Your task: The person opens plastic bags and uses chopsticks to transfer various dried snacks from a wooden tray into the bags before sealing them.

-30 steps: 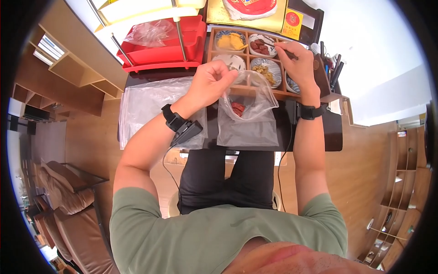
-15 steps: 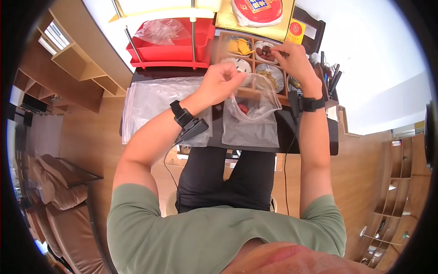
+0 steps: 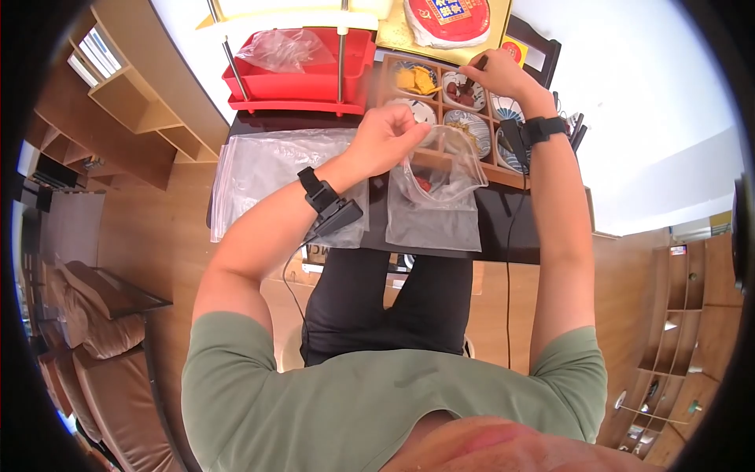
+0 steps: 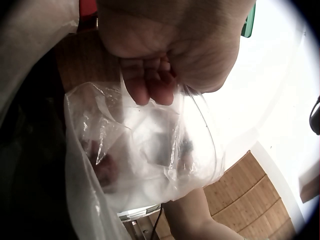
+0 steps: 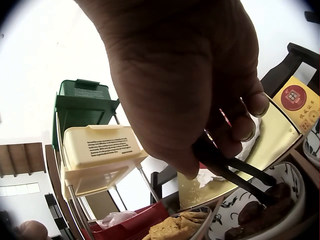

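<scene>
My left hand (image 3: 387, 140) pinches the rim of a clear plastic bag (image 3: 432, 224), which hangs open at the table's front edge with a dark red piece inside. In the left wrist view the curled fingers (image 4: 162, 92) meet at the bag's edge (image 4: 145, 150). My right hand (image 3: 505, 77) is over the back of the divided wooden tray (image 3: 503, 175). Seen in the right wrist view, that hand (image 5: 175, 85) grips dark tongs (image 5: 232, 172), their tips at dark red pieces (image 5: 267, 212) in a patterned bowl (image 5: 295, 220).
Other bowls in the tray hold yellow pieces (image 3: 414, 79) and brownish ones. Flat clear bags (image 3: 275, 177) lie at the left of the table. A red bin (image 3: 299, 90) on a rack stands behind them, beside a gold box (image 3: 393, 34) with a round red package (image 3: 448, 23).
My right hand has moved up and slightly outward over the bowl of dark red pieces. The left hand keeps its pinch on the bag, and the head view has shifted slightly.
</scene>
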Motion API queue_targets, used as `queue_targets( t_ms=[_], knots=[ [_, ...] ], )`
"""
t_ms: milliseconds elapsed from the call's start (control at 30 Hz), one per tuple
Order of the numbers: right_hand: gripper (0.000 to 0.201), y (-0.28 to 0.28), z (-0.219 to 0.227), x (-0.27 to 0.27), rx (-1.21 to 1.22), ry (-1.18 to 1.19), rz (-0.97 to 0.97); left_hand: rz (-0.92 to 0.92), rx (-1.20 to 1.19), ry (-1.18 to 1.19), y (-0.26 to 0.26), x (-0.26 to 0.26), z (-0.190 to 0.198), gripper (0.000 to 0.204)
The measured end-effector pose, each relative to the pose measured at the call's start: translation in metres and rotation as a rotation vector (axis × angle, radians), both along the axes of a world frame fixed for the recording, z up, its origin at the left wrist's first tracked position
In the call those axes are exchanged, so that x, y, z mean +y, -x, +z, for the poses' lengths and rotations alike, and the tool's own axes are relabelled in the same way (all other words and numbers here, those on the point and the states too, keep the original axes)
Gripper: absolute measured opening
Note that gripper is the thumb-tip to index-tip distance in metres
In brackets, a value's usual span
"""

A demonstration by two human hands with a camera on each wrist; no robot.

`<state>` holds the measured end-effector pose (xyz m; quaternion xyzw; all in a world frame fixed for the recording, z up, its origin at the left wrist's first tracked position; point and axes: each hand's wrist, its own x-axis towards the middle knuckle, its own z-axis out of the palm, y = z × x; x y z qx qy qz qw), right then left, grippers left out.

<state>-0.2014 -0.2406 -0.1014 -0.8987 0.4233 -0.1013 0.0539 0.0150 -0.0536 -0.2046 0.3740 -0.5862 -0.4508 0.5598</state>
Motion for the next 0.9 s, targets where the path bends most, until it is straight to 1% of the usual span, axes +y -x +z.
queue_targets(
  t_ms=[33,167,233,267,433,600,767,833,867,900],
  knots=[
    [0.035,-0.001,-0.001,-0.003,0.037,0.002,-0.033,-0.006,0.013,-0.003,0.000,0.000,0.000,0.033],
    [0.038,0.005,-0.013,-0.011,0.019,0.020,-0.050,-0.004,0.000,0.007,0.000,0.000,0.000,0.033],
    [0.042,0.011,-0.017,-0.008,-0.128,-0.029,-0.017,-0.001,0.004,-0.005,0.000,0.000,0.000,0.033],
    [0.042,0.013,-0.018,-0.005,-0.130,-0.028,-0.020,-0.004,0.003,-0.004,0.000,0.001,0.000,0.033],
    [0.034,0.025,-0.031,0.002,-0.345,-0.052,0.009,-0.004,0.005,-0.013,0.000,0.000,0.000,0.032],
    [0.028,0.032,-0.038,0.006,-0.439,-0.035,0.017,-0.002,0.012,-0.007,0.002,0.002,0.000,0.031],
    [0.022,0.040,-0.025,0.021,-0.530,0.017,0.042,-0.009,0.023,-0.013,0.001,0.002,0.000,0.030],
    [0.018,0.046,-0.020,0.026,-0.654,0.045,0.082,-0.007,0.040,0.011,0.000,-0.001,-0.003,0.032],
    [0.017,0.046,-0.010,0.043,-0.721,0.060,0.141,-0.007,0.039,0.007,-0.001,-0.002,-0.002,0.032],
    [0.017,0.048,0.000,0.058,-0.722,0.051,0.138,0.000,0.036,0.004,-0.001,-0.002,-0.001,0.032]
  ],
)
